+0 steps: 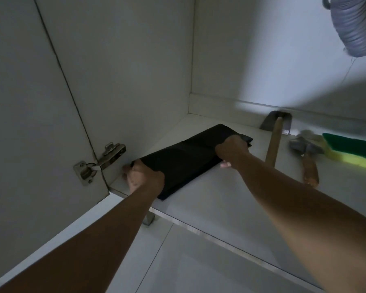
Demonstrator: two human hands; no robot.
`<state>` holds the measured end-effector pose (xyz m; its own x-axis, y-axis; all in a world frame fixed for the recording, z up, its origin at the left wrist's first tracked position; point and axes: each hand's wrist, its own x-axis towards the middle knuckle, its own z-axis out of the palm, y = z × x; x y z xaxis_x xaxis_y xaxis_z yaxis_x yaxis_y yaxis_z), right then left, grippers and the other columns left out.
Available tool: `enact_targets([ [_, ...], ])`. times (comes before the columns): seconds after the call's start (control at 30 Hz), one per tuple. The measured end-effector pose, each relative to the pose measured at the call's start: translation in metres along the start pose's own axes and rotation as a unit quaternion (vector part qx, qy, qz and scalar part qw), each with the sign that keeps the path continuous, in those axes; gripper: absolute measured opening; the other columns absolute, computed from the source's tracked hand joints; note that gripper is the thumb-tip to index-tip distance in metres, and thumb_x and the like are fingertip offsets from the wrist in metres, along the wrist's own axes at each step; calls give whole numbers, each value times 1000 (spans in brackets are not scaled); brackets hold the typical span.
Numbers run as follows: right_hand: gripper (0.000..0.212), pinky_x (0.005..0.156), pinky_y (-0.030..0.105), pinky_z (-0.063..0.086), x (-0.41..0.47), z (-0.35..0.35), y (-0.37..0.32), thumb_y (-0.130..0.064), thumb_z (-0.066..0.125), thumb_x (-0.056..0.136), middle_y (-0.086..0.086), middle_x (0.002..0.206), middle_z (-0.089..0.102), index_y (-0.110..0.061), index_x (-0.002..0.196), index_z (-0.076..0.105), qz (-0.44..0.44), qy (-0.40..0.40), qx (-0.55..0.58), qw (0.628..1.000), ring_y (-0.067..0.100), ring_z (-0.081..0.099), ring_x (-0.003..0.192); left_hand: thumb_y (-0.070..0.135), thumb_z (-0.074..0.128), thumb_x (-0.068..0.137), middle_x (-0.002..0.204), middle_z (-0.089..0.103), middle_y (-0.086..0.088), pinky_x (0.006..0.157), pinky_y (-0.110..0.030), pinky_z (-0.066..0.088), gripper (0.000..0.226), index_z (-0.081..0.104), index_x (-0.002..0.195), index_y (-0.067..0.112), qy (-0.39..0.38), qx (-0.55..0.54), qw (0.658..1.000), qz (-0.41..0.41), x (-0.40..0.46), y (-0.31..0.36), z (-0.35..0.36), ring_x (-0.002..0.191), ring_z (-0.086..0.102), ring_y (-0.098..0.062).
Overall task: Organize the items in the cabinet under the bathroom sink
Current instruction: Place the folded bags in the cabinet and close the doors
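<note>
Both your forearms reach in from the bottom of the view, over the pale floor tiles and across the front edge of the cabinet floor [220, 193]. Your left hand [145, 177] is at the near left corner of the folded black cloth [184, 159], fingers curled over its edge, holding it right beside the left cabinet wall and just below the door hinge [99, 161]. Your right hand [231, 149] grips the far right end of the same cloth, fingers wrapped over the top, thumb underneath at the near side. So the cloth lies flat between your two hands, running diagonally from near left to far right in the left back part of the cabinet.

Just right of your right hand, a wooden handle [274, 142] stretches back to a metal blade [268, 121] against the rear wall. Further right lies a hammer [306, 157], blurred, and touching its head a green and yellow sponge [351, 151]. Up in the top right corner hangs the grey ribbed drain hose [353, 26].
</note>
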<state>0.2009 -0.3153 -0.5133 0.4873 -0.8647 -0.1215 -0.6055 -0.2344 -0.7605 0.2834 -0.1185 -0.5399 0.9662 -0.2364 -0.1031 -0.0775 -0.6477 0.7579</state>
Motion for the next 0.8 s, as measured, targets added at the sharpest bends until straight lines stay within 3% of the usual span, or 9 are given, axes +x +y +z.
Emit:
enact_targets([
  [0.07, 23, 75, 36, 56, 5, 9, -6, -9, 59, 88, 5, 74, 48, -14, 70, 46, -17, 11, 10, 1000, 22, 54, 76, 2, 56, 87, 132, 42, -19, 97, -41, 49, 55, 39, 139, 2, -21, -16, 1000, 2, 0, 2, 1, 115, 49, -33],
  [0.13, 10, 73, 33, 51, 8, 17, -10, -11, 62, 90, 7, 84, 52, -7, 88, 53, -34, 10, 23, 999, 21, 54, 79, 2, 54, 88, 132, 46, -18, 96, -43, 50, 59, 35, 144, 4, -36, -39, 999, 3, 1, 4, 1, 116, 51, -33],
  [0.23, 51, 91, 30, 44, 9, 27, -9, -10, 62, 92, 16, 129, 49, -1, 137, 40, -51, -6, 37, 998, 30, 51, 118, 1, 54, 90, 122, 50, -15, 68, -32, 54, 61, 32, 147, 7, -62, -98, 993, 1, -1, 5, 3, 104, 57, -29],
  [0.3, 64, 99, 31, 39, 11, 34, -7, -8, 61, 93, 18, 146, 39, 0, 147, 29, -65, -13, 39, 997, 31, 42, 131, 3, 56, 91, 121, 50, -14, 60, -26, 47, 63, 31, 148, 8, -66, -107, 992, 8, -3, 6, 7, 101, 57, -27],
  [0.43, 67, 107, 33, 36, 21, 40, -9, -6, 61, 92, 18, 150, 37, 0, 150, 27, -94, -11, 28, 995, 31, 39, 136, 2, 58, 88, 114, 46, -8, 75, -34, 53, 62, 34, 145, 8, -42, -85, 995, 27, -6, 8, 19, 106, 53, -28],
  [0.53, 67, 112, 37, 37, 30, 43, -9, -9, 66, 87, 18, 149, 38, -1, 146, 34, -90, 27, 11, 996, 32, 40, 135, 4, 58, 88, 131, 43, -10, 92, -34, 51, 69, 27, 150, 11, -40, -74, 996, 32, -7, 11, 27, 117, 50, -30],
  [0.6, 62, 109, 42, 42, 34, 45, -10, -10, 65, 86, 19, 145, 41, -1, 141, 38, -74, 31, 10, 997, 33, 46, 129, 5, 57, 90, 141, 37, -10, 88, -26, 44, 70, 24, 151, 12, -39, -79, 995, 41, -9, 13, 28, 121, 47, -28],
  [0.8, 59, 110, 35, 32, 48, 46, -15, -7, 54, 95, 21, 151, 35, 3, 147, 30, -80, 11, -6, 997, 33, 36, 138, 13, 53, 91, 159, 16, -9, 93, -34, 45, 56, 35, 144, 6, -21, -90, 996, 20, -13, 19, 30, 119, 46, -30],
])
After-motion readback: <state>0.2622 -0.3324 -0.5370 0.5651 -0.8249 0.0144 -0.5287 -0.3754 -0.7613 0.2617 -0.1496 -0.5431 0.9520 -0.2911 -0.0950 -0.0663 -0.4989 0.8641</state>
